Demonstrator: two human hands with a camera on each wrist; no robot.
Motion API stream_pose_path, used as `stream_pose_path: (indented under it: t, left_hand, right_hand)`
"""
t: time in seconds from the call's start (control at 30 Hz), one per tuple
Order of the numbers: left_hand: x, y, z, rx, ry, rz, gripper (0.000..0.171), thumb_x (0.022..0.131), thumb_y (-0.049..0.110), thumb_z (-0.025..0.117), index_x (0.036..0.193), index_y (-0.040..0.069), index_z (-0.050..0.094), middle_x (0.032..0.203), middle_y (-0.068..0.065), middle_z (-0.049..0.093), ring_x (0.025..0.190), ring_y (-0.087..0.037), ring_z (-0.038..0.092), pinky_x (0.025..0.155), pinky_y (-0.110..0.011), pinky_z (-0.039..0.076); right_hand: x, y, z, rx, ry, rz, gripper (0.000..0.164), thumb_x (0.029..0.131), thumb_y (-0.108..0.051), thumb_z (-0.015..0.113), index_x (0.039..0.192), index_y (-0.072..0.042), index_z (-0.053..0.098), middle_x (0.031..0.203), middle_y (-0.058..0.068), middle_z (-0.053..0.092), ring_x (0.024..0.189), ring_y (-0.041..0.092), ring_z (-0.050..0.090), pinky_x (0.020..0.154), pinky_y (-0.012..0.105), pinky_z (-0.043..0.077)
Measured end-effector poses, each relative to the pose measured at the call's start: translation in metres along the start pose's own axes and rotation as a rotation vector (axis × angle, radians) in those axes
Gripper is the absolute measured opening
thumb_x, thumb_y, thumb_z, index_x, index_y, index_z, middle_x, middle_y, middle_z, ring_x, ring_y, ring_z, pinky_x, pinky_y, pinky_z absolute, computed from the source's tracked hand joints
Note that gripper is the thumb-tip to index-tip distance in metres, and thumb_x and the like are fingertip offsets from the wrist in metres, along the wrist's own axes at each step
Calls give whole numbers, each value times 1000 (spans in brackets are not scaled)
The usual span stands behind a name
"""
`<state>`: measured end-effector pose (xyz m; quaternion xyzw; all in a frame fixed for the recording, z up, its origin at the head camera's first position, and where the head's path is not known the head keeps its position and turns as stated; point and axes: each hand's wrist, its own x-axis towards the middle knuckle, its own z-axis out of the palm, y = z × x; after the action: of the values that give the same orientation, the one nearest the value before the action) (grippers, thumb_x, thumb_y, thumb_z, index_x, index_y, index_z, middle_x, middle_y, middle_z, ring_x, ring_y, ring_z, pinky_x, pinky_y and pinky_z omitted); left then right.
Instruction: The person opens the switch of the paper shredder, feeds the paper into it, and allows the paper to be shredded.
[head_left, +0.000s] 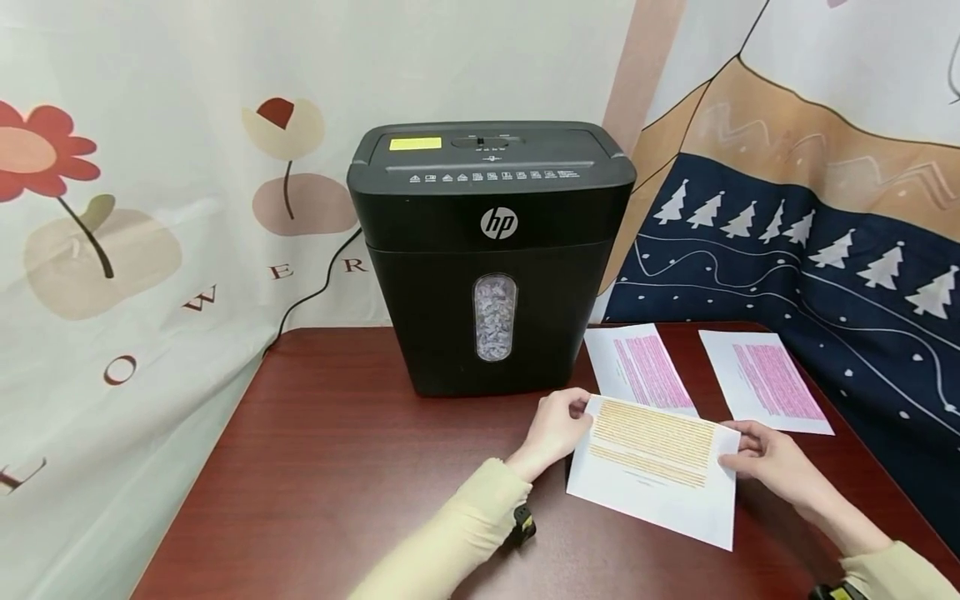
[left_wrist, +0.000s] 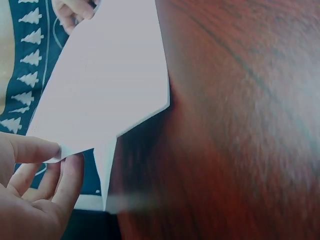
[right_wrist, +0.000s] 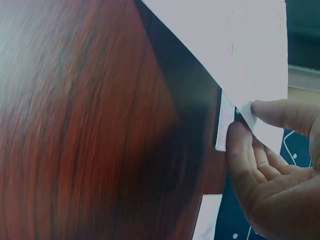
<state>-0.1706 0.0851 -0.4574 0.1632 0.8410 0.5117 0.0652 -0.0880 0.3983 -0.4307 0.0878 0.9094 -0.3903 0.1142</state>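
Note:
Both hands hold one sheet of paper [head_left: 651,467] with orange-yellow printed lines, tilted above the table. My left hand [head_left: 553,427] pinches its upper left corner between thumb and fingers, as the left wrist view also shows with the left hand [left_wrist: 42,185] at the sheet's corner. On the opposite edge, my right hand [head_left: 776,462] pinches the paper; in the right wrist view the thumb of this hand [right_wrist: 272,165] lies on the sheet and the fingers are behind it. A black HP paper shredder [head_left: 435,308] stands upright behind the hands, paper shreds visible through its window.
Two sheets with pink print lie on the table: one sheet [head_left: 611,354] beside the shredder, partly covered by the held paper, another sheet [head_left: 720,358] farther right. A black power cord [head_left: 327,279] runs left from the shredder over the edge of the brown table [head_left: 322,467]. Printed curtains hang behind.

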Motion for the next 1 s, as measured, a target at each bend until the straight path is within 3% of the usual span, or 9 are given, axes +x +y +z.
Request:
stream_pose_path:
  t: [0.23,0.47,0.73,0.77,0.93,1.0]
  left_hand:
    - [-2,-4,-20,-72,8,39,26,91,-2,64,115,0,76,106,-17,79,91,-25,78,80,-24,60]
    - [-11,-3,-47,-85,47,81,23,94,1,65,115,4,76,105,-14,79,90,-18,74,81,-22,56]
    - [-26,11,-82,-166,136,168,17,97,3,65,108,7,77,98,-12,79,86,-12,68,74,-15,54]
    - [-27,12,-87,-170,150,182,17,97,3,65,108,7,78,98,-12,79,87,-12,69,75,-15,55]
    - [-39,16,-111,-128,250,260,13,100,9,68,106,13,79,103,-5,80,91,-14,71,78,-19,59]
    - [-44,18,-121,-108,295,305,13,100,10,69,106,14,80,105,-3,80,94,-15,73,81,-23,60]
  right_hand:
    - [1,-13,3,134,-42,38,59,103,-17,66,142,21,43,113,10,74,86,0,68,78,20,61]
    - [0,-34,12,133,-14,-46,50,104,-17,65,137,19,54,116,18,76,86,0,70,79,22,63]
    - [-9,-73,21,-31,174,-235,32,103,-23,68,124,2,70,114,18,78,85,-8,64,72,17,54]
    - [-10,-78,22,-37,209,-263,29,102,-22,69,122,0,71,110,11,79,84,-9,63,71,16,53]
    - [-11,-107,30,-38,350,-373,12,98,-15,73,105,-4,74,93,3,76,75,-4,57,62,17,45]
    - [-11,-118,33,-14,377,-403,11,97,-11,74,105,-4,74,94,10,76,73,-4,57,62,16,46]
